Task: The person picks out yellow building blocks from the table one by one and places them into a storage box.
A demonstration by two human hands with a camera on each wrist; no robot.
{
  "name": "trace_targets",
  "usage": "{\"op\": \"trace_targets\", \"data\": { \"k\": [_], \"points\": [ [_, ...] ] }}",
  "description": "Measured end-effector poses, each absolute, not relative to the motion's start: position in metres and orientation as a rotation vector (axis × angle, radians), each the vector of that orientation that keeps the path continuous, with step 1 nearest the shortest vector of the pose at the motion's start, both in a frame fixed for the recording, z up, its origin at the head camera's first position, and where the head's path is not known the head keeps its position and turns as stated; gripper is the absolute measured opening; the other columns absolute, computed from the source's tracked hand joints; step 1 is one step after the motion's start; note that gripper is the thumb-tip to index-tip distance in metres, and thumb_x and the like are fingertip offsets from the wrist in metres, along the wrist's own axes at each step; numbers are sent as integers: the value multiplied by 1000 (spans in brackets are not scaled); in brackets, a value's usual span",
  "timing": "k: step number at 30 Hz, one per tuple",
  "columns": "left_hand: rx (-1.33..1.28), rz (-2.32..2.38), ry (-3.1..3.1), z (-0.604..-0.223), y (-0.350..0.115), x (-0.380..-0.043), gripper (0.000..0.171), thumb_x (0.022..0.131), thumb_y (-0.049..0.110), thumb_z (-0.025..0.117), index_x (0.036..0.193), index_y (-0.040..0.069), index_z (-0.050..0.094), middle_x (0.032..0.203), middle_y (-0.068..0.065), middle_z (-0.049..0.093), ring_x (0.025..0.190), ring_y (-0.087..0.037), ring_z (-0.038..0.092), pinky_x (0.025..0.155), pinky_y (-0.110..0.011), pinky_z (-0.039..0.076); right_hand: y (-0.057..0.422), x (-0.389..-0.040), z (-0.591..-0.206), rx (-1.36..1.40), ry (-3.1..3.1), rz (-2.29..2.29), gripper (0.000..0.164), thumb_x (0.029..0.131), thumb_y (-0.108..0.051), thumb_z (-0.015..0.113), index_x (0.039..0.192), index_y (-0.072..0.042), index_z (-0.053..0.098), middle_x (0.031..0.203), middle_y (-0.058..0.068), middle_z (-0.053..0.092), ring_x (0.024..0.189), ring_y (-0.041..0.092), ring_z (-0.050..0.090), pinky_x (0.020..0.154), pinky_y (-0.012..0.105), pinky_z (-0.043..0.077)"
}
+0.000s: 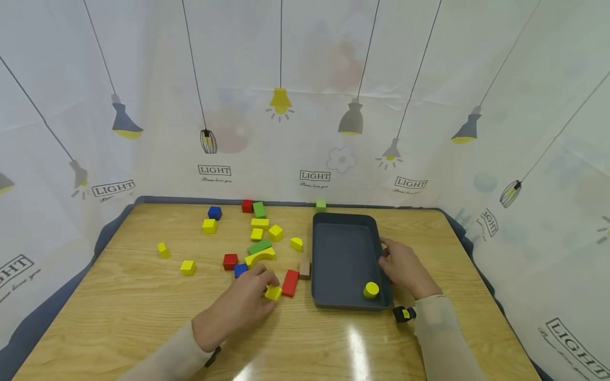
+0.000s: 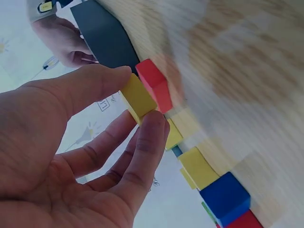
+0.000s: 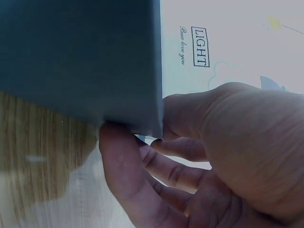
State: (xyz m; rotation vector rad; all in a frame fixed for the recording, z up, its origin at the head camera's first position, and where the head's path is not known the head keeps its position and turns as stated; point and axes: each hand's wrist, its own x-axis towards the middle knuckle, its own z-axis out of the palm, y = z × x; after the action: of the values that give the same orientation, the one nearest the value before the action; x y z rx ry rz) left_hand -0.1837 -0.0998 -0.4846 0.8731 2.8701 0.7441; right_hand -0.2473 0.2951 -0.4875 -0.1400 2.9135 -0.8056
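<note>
Between thumb and fingertips my left hand (image 1: 243, 296) pinches a yellow block (image 2: 137, 97), near the front of the scattered blocks. A red rectangular block (image 1: 290, 283) lies just right of it, and a blue cube (image 1: 240, 270) is partly hidden behind the hand. My right hand (image 1: 405, 264) grips the right side of a dark grey tray (image 1: 346, 219). In the right wrist view a finger (image 3: 123, 166) reaches the tray's lower edge, with the thumb at its side wall. One yellow cylinder (image 1: 370, 290) sits inside the tray, toward its front right corner.
Several yellow, red, green and blue blocks lie left of the tray, including a yellow arch (image 1: 260, 257) and a red cube (image 1: 231, 261). A brown block (image 1: 304, 267) stands against the tray's left wall. Behind the tray is a light green block (image 1: 321, 206), near the printed curtain (image 1: 267, 153).
</note>
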Motion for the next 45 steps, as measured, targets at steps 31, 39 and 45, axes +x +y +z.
{"op": "trace_targets", "data": {
  "k": [31, 39, 45],
  "points": [
    [1023, 924, 2853, -459, -27, -198, 38, 83, 27, 85, 114, 15, 65, 103, 1, 53, 86, -12, 56, 71, -16, 50, 296, -247, -489, -119, 2918, -802, 58, 99, -8, 59, 152, -1, 37, 121, 17, 62, 86, 22, 61, 71, 34, 55],
    [1088, 898, 2846, -463, -8, -203, 37, 85, 29, 82, 114, 16, 64, 105, 0, 53, 83, -7, 53, 69, -14, 48, 296, -248, -489, -127, 2920, -808, 58, 98, -8, 59, 152, -1, 37, 120, 17, 63, 86, 22, 61, 70, 34, 54],
    [1156, 869, 2832, -466, 9, -205, 37, 86, 28, 82, 115, 13, 64, 103, -2, 53, 79, -7, 50, 65, -14, 46, 297, -248, -489, -125, 2918, -797, 59, 98, -8, 59, 152, -1, 37, 120, 17, 63, 85, 22, 61, 70, 34, 54]
  ]
}}
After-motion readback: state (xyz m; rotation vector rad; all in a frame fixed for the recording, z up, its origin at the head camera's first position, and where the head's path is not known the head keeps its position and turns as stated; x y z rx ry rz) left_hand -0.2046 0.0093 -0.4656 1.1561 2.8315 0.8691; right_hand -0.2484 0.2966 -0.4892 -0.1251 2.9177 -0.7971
